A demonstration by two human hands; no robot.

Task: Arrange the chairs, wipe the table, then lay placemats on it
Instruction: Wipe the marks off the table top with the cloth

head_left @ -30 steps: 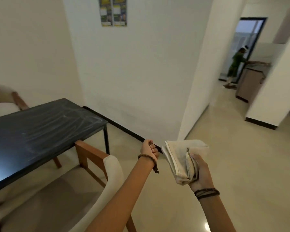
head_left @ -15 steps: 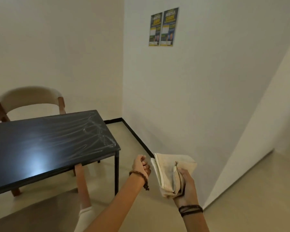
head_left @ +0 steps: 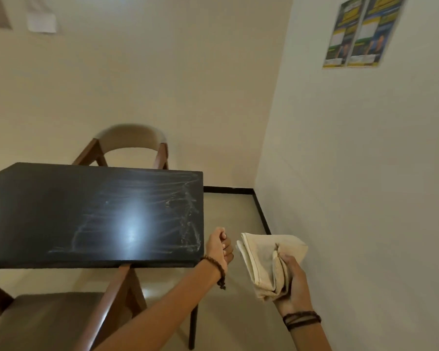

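Observation:
A black table [head_left: 61,211] fills the left middle, its top streaked with whitish wipe marks near the right end. My right hand [head_left: 293,282] grips a folded cream cloth [head_left: 261,259] in the air, just right of the table's near right corner. My left hand [head_left: 219,245] is curled into a fist beside that corner and holds nothing. One wooden chair with a beige back [head_left: 131,145] stands behind the table. A second chair [head_left: 61,317] sits at the near side, its seat below the table edge.
White walls meet in a corner behind and right of the table, with a black skirting [head_left: 260,211] along the floor. Two posters [head_left: 360,34] hang on the right wall. Beige floor [head_left: 228,214] lies between the table's right end and the wall.
The view has swung left, so the table and far chair now sit more central. Both hands stay in front of me, the cloth still held in the right one.

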